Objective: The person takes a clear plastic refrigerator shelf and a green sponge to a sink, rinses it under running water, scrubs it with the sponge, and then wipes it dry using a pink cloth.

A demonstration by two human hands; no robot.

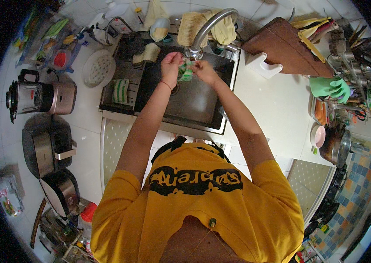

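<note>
Both hands are raised over the dark sink [192,102], just below the spout of the curved metal faucet [202,33]. My left hand [171,68] pinches one side of a small green-and-white piece [185,74], thin like a cloth or plastic wrapper; which one I cannot tell. At its other side is my right hand [206,72], fingertips closed on it and slightly blurred. The fingers hide part of the piece. A folded green-and-white striped cloth or pad [120,91] lies on the ribbed ledge left of the basin. Behind it on the ledge rests a pale sponge [146,54].
A white perforated plate or colander [98,68] stands left of the sink, with a blender [42,93] beyond. To the right are a brown board [287,49], a white holder [264,65], green rubber gloves [331,88] and a pot [335,144]. Loofah-like scrubbers [192,29] hang behind the faucet.
</note>
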